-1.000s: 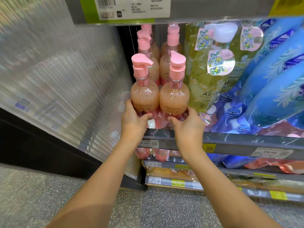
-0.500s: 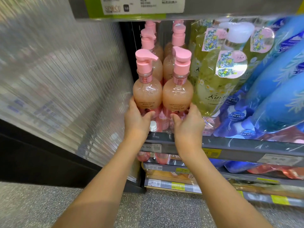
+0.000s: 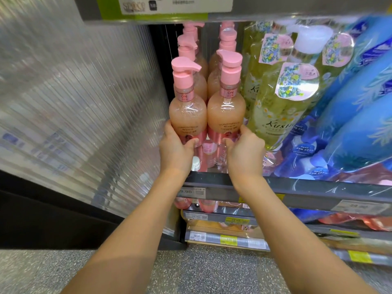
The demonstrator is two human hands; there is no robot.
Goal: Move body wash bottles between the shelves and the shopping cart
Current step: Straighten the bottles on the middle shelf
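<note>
Left bottle: the left body wash bottle [image 3: 188,115], pink pump over a round peach body, stands upright at the front of the shelf [image 3: 297,190], touching its twin on its right.
Right bottle: the right body wash bottle [image 3: 226,114], same make, upright, its pump spout turned toward the back left.
Handling: both look full, so I judge them fairly heavy for their size; the plastic walls are stiff but glossy and shrink-wrapped near the neck, so likely slippery. The tall pump makes each top-heavy and easy to tip.
Where to hold: low on the belly or at the narrower pink base, where fingers can wrap round; the pump head is a poor handle.
Left hand: the left hand [image 3: 176,146] curls round the lower left side of the left bottle, thumb hooked across its front at the pink band.
Right hand: the right hand [image 3: 244,148] grips the lower right side of the right bottle, thumb across the front, fingers hidden behind.
Relation: each hand sits below and outside its bottle, the 2 bottles pressed together between them.
Behind: more pink pump bottles [image 3: 228,42] stand in 2 rows to the back.
Right of them: green bagged bottles [image 3: 273,107], then blue refill packs [image 3: 358,115], leaning.
Left: a ribbed clear panel [image 3: 84,115].
Cart: not in view.
</note>
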